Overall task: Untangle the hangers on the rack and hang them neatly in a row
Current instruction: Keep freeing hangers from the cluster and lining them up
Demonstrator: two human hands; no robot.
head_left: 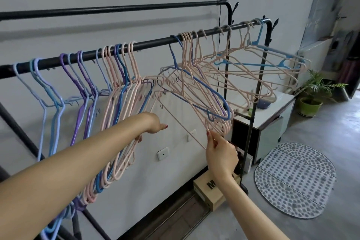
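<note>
A black rack rail (152, 43) runs from lower left to upper right and carries several wire hangers. Blue and purple hangers (56, 101) hang at the left, with a bunch of pink hangers (124, 107) beside them. A tangled pink cluster (196, 91) with a dark blue hanger (220, 101) in it sits mid-rail. Looser pink hangers and a light blue hanger (272, 64) splay at the right end. My left hand (153, 125) holds the lower part of the left pink bunch. My right hand (220, 150) pinches the bottom corner of the tangled pink cluster.
A second black rail (116, 8) runs higher behind. A white cabinet (272, 121) and a potted plant (311, 99) stand at the right. A cardboard box (212, 191) and a grey dotted mat (294, 179) lie on the concrete floor. Wall sockets (163, 153) sit behind the hangers.
</note>
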